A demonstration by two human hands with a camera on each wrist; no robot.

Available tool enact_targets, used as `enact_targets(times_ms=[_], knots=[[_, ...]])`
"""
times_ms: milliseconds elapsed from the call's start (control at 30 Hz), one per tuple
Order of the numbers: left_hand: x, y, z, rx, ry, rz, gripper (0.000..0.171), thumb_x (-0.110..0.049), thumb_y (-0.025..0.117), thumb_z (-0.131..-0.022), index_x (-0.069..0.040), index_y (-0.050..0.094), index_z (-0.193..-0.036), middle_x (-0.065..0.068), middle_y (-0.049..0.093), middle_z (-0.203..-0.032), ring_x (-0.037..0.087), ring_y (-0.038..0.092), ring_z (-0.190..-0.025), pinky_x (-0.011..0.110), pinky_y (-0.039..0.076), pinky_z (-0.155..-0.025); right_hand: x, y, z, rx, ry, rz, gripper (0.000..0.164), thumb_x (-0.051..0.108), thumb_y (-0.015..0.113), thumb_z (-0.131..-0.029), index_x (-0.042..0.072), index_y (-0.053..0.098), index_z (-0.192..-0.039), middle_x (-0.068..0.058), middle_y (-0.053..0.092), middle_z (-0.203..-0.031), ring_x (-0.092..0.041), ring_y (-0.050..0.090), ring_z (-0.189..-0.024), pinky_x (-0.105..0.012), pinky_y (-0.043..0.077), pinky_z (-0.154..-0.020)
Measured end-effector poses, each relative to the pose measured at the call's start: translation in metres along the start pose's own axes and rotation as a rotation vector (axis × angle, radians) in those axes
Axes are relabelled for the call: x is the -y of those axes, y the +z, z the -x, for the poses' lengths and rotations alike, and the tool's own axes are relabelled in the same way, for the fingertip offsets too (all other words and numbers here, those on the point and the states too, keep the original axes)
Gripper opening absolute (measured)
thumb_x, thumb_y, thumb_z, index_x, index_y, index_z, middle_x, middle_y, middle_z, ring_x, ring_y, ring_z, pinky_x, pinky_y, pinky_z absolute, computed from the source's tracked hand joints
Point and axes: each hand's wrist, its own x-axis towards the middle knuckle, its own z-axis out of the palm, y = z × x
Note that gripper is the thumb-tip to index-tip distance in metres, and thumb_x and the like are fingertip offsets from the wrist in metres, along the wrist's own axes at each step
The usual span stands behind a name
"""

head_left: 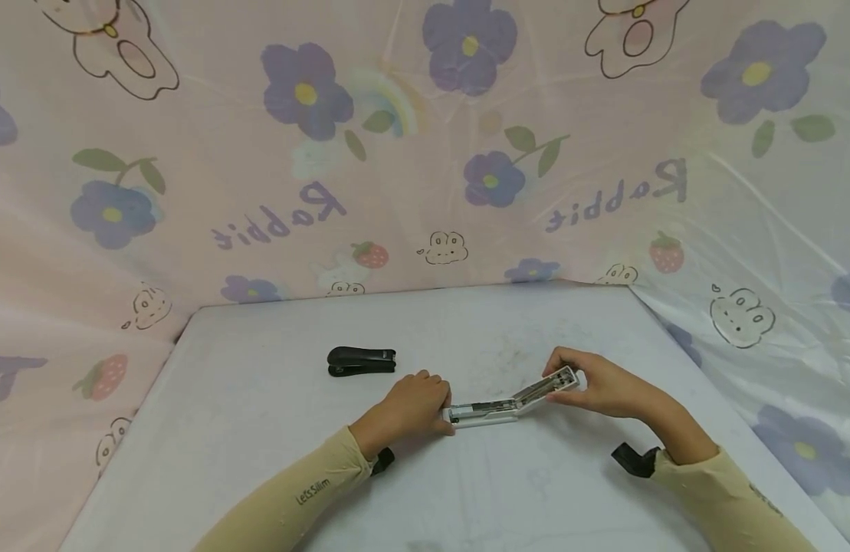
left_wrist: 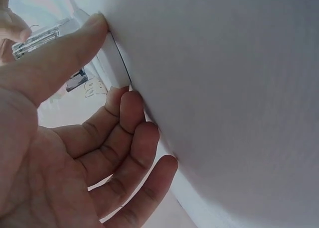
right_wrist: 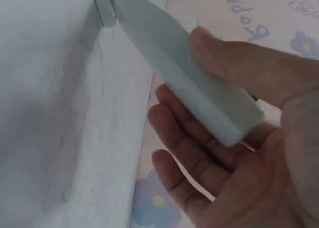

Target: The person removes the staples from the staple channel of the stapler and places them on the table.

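Note:
A white stapler (head_left: 481, 421) lies folded wide open on the table, its metal inner track showing. My left hand (head_left: 412, 408) holds the left end of its base, thumb on the near side and fingertips at the far side. In the left wrist view those fingertips rest right at the tabletop. Raised at a slant to the right, the stapler's top arm (right_wrist: 169, 58) is pinched between the thumb and fingers of my right hand (head_left: 607, 385). The right wrist view shows this arm's smooth outer shell. Behind my left hand lies a black stapler (head_left: 361, 362), untouched.
The white table (head_left: 273, 360) reaches back to a hanging pink cloth (head_left: 404, 192) printed with flowers and rabbits, which also closes in both sides. Black straps (head_left: 635, 460) show at the cuffs of both sleeves.

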Motion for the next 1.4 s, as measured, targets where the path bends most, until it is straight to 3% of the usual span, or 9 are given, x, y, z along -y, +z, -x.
enact_targets(times_ms=[400,567,733,967,1167,1400], knots=[[-0.002,0.000,-0.002,0.008,-0.011,0.009,0.039,-0.047,0.091,-0.086,-0.018,0.067,-0.093,-0.009,0.059,-0.086,0.011,0.049,-0.082,0.031,0.049,-0.076,-0.004,0.002,0.002,0.109,0.086,0.081,0.025,0.027,0.083,-0.097,0.019,0.063,-0.109,0.010,0.066,-0.104,-0.011,0.063,-0.101,-0.035,0.053,-0.084],[-0.001,0.001,-0.002,0.014,-0.015,0.010,0.039,-0.047,0.091,-0.086,-0.018,0.067,-0.093,-0.009,0.058,-0.085,0.010,0.048,-0.082,0.030,0.048,-0.076,0.001,0.007,0.000,0.034,0.031,0.124,0.024,0.028,0.083,-0.097,0.018,0.067,-0.112,0.010,0.067,-0.109,-0.016,0.064,-0.105,-0.042,0.055,-0.088],[0.002,0.003,-0.004,0.019,-0.014,0.021,0.039,-0.047,0.091,-0.085,-0.018,0.067,-0.094,-0.010,0.056,-0.084,0.010,0.048,-0.081,0.030,0.047,-0.077,0.010,0.025,-0.011,-0.081,-0.105,0.131,0.023,0.016,0.085,-0.095,0.013,0.069,-0.112,0.003,0.068,-0.109,-0.024,0.064,-0.104,-0.049,0.054,-0.091],[0.002,0.003,-0.004,0.035,-0.028,0.043,0.038,-0.047,0.092,-0.085,-0.019,0.068,-0.095,-0.011,0.052,-0.081,0.010,0.045,-0.080,0.028,0.044,-0.075,0.025,0.059,-0.029,-0.149,-0.262,0.084,0.024,0.008,0.087,-0.091,0.014,0.069,-0.107,0.004,0.068,-0.102,-0.020,0.060,-0.094,-0.042,0.053,-0.084],[0.003,0.003,-0.005,0.035,-0.032,0.071,0.038,-0.045,0.093,-0.084,-0.017,0.069,-0.096,-0.010,0.053,-0.081,0.010,0.045,-0.079,0.028,0.042,-0.072,0.033,0.075,-0.037,-0.095,-0.237,0.072,0.019,0.013,0.085,-0.095,0.018,0.069,-0.105,0.009,0.066,-0.102,-0.013,0.060,-0.092,-0.035,0.053,-0.082],[0.004,0.002,-0.005,0.037,-0.031,0.062,0.038,-0.045,0.093,-0.085,-0.017,0.071,-0.098,-0.010,0.053,-0.081,0.010,0.045,-0.079,0.028,0.042,-0.072,0.042,0.081,-0.044,-0.054,-0.206,0.126,0.012,0.019,0.084,-0.097,0.020,0.073,-0.103,0.011,0.065,-0.101,-0.007,0.061,-0.092,-0.030,0.055,-0.082]])
